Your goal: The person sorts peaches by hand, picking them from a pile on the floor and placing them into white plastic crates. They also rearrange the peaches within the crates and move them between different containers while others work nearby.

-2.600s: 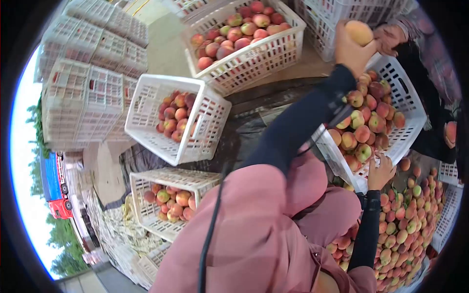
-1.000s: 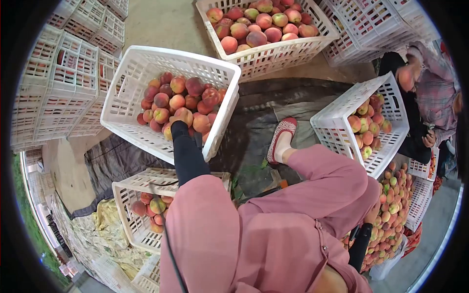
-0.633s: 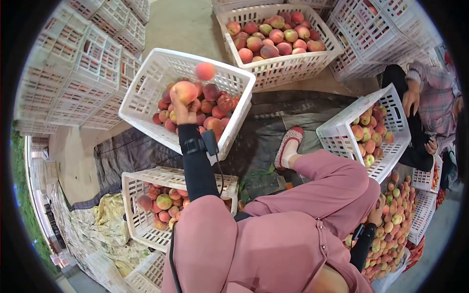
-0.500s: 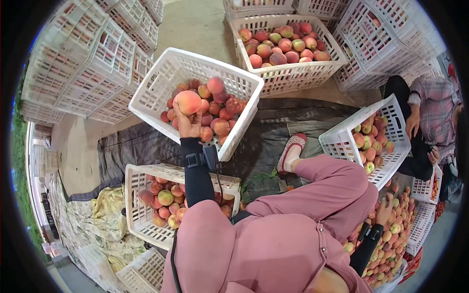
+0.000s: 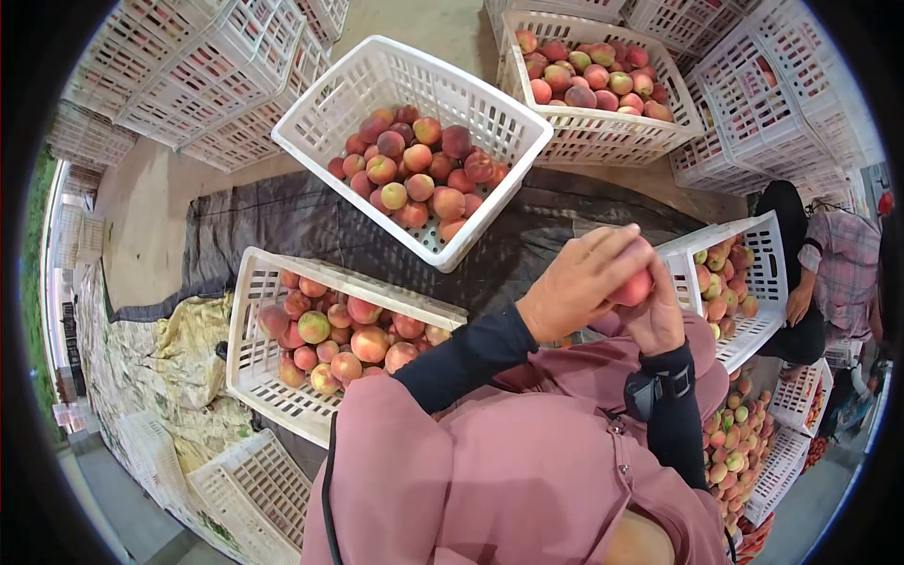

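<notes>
In front of my knees, both hands are closed around one red peach (image 5: 633,287). My left hand (image 5: 579,282) wraps it from the left and over the top. My right hand (image 5: 659,320) cups it from the right and below, so only part of the peach shows. Ahead of them stands a white plastic crate (image 5: 330,141) partly filled with peaches. By my left elbow is another white crate (image 5: 247,363) holding larger red and yellow peaches. Loose peaches (image 5: 730,461) lie heaped to my right.
A tilted white crate (image 5: 772,273) of peaches stands at right, beside a seated person in a plaid shirt (image 5: 838,264). A full peach crate (image 5: 603,132) is at the back. Stacked crates (image 5: 217,75) rise on the left. Dark sheeting (image 5: 254,226) covers the floor.
My left hand has left the far crate, where it held up a large peach, and has come back right. My right hand has risen from the heap. Both now meet around a peach.
</notes>
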`<state>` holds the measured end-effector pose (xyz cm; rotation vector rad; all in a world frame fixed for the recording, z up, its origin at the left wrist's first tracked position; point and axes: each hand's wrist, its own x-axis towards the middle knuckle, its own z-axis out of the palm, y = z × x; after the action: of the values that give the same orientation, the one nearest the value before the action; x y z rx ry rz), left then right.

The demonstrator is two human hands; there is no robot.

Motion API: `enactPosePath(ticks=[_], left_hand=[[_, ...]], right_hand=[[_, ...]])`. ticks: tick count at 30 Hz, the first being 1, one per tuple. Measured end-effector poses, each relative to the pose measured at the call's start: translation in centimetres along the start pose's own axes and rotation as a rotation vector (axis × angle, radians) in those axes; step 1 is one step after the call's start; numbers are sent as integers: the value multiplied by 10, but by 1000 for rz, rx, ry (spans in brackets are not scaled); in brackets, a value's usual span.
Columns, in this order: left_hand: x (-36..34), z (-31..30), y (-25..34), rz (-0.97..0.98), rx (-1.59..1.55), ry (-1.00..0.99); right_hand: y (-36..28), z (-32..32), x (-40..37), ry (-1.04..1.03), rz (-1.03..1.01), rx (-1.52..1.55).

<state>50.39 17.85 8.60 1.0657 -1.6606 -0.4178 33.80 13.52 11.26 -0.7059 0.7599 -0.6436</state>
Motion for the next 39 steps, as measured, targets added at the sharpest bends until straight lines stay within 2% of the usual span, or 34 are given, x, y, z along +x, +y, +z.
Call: enactPosePath(ticks=[2, 4, 6, 8, 12, 14, 15, 16, 17, 18, 19, 20, 21, 22, 24, 25, 26, 27, 29, 30, 31, 32, 33, 34, 36, 38, 39], left_hand=[[-4, 4, -4, -30, -19, 38], [-11, 2, -7, -174, -41, -4], [-13, -2, -10, -141, -24, -12], [-17, -3, -13, -94, 55, -6], [-25, -5, -15, -122, 11, -48], [-25, -13, -15, -242, -73, -102], [-26, -17, -19, -305, -155, -49], [-27, -24, -21, -431, -313, 34], [-26, -39, -26, -522, -281, 85], [-17, -63, -25, -653, -198, 81], [-20, -82, -41, -593, -15, 147], [-11, -105, -48, -641, -85, 246], [-2, -131, -61, -685, -49, 262], [-2, -151, -86, -633, 11, 351], [-9, -188, -155, -265, 860, 434], [-4, -186, -166, -267, 860, 431], [1, -182, -174, -411, 801, 233], [7, -178, -186, -548, 734, 32], [-16, -144, -257, -430, 634, -317], [-12, -127, -274, -499, 783, -691], [-73, -103, -373, -390, 902, -754], [-30, -94, -304, -766, 736, -981], [-32, -78, -307, -912, 776, -1117], [-41, -72, -322, -892, 775, -1132], [-61, -72, -353, -710, 788, -1398], [-63, -70, -341, -692, 862, -1414], [-65, -74, -330, -617, 907, -1383]], right_hand=[[0, -2, 6, 75, -20, 37], [2, 2, 4, 23, -185, -74], [10, -3, 3, 62, -165, -19], [18, -10, 5, 36, -12, 182], [33, -25, 4, 63, 82, 234], [31, -20, 4, 113, 225, 195], [29, -16, 4, 81, 230, 67], [19, -8, 3, 87, 231, 68], [4, 3, 3, -20, 135, -134], [-8, 10, 4, -129, 37, -335], [-19, 3, 4, -121, 5, -373], [-33, -5, 0, -70, -45, -398], [-45, -16, -3, -20, -92, -421], [-55, -30, -9, 14, -145, -395], [-65, -60, -26, 49, -189, -368], [-65, -74, -35, 100, -203, -236], [-63, -84, -43, 154, -216, -104], [-56, -90, -50, 162, -215, -103], [-39, -102, -60, 126, -133, 30], [-30, -104, -61, 138, -138, 38], [-20, -105, -62, 96, -112, 37], [-11, -103, -63, 57, -89, 36], [-5, -101, -62, 86, -81, 36], [-4, -100, -64, 105, -92, 42], [-4, -101, -66, 93, -137, 20], [-3, -104, -66, 95, -138, 35], [-3, -105, -63, 74, -136, 46]])
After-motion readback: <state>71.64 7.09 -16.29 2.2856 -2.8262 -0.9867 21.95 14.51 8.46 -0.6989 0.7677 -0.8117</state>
